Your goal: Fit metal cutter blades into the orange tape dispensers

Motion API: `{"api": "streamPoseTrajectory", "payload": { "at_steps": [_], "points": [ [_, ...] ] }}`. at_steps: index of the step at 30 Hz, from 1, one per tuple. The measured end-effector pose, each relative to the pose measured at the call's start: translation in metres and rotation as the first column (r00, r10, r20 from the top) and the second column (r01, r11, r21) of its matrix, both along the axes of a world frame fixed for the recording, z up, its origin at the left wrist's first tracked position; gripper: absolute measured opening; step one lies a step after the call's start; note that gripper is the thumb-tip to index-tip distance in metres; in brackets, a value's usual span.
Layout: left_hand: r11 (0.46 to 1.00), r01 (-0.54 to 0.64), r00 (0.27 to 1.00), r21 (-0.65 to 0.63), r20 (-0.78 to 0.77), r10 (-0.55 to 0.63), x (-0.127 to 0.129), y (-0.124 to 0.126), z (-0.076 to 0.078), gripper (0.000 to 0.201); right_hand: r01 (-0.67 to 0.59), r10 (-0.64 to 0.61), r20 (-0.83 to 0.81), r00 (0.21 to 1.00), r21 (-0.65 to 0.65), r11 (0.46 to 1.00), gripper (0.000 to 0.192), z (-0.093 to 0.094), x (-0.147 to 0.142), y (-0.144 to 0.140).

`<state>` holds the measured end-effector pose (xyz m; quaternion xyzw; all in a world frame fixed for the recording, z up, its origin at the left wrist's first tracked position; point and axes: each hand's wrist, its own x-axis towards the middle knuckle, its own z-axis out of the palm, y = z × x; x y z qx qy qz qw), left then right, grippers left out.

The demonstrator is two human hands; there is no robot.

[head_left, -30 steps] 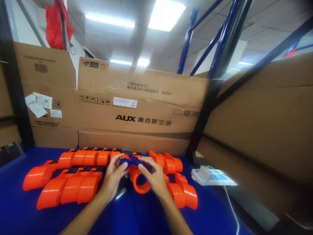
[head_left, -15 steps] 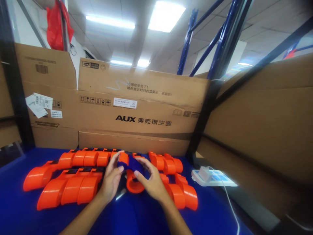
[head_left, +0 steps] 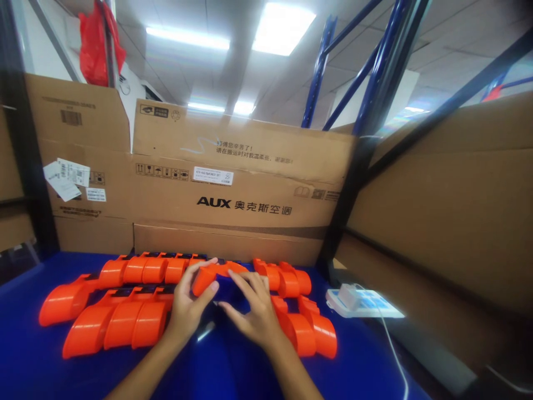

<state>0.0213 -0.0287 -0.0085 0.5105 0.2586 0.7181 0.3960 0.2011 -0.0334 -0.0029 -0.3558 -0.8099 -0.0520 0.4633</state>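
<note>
Over the middle of the blue surface (head_left: 220, 366), my left hand (head_left: 189, 303) grips an orange plastic part (head_left: 208, 276) between thumb and fingers. It has a rounded end and a narrower arm reaching right. My right hand (head_left: 256, 311) has its fingertips on the part's right end, its thumb lower and spread from the fingers. Dark blue shows under the arm, hard to tell from the surface behind. A small pale, shiny strip (head_left: 205, 331) lies below, between my wrists.
Similar orange parts stand in rows at the left (head_left: 120, 322) and right (head_left: 306, 330), several with dark tops. A cardboard panel (head_left: 237, 233) closes off the back. A white power strip (head_left: 375, 304) with a cable sits at the right, beside a dark post (head_left: 343, 222).
The held part has been turned: its dark blue side and open ring faced me before, and now its orange outside is uppermost. My right thumb has come off its face and dropped lower.
</note>
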Motion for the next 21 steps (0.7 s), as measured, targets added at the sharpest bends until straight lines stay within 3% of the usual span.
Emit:
{"api": "streamPoseTrajectory", "payload": {
  "at_steps": [15,18,21],
  "points": [
    [0.995,-0.037,0.996,-0.089,0.074,0.044,-0.0006,0.0046,-0.0005,0.035,0.026,-0.028,0.041,0.999,0.046,0.999,0.073,-0.0037,-0.0031,-0.0001],
    [0.996,0.029,0.994,-0.089,0.105,-0.02,-0.0003,0.0037,-0.0026,0.04,0.03,-0.03,0.021,0.999,0.03,0.999,0.074,-0.0027,-0.0036,-0.0018],
    [0.98,0.185,0.965,-0.073,0.203,-0.167,-0.0004,0.0029,-0.0059,0.045,0.026,-0.027,-0.035,0.999,-0.013,1.0,0.075,0.0001,-0.0034,-0.0045]
  ]
}}
